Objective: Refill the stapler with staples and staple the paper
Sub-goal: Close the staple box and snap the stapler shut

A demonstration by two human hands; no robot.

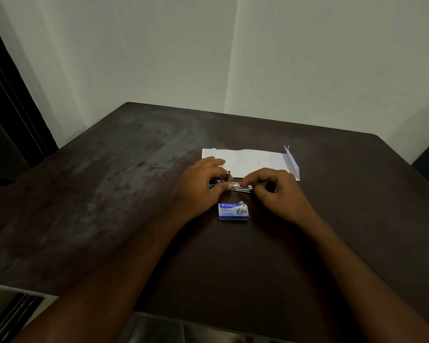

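Observation:
A small metal stapler lies on the dark table between my hands. My left hand grips its left end, thumb on the near side and fingers curled over the top. My right hand pinches the right end of the shiny metal channel with curled fingers. Whether a strip of staples is in those fingers I cannot tell. A blue and white staple box lies shut just in front of the stapler. The folded white paper lies flat behind my hands, its right end bent upward.
The dark brown table is worn and scuffed on its left half. A pale wall rises right behind its far edge. A dark door frame stands at the left.

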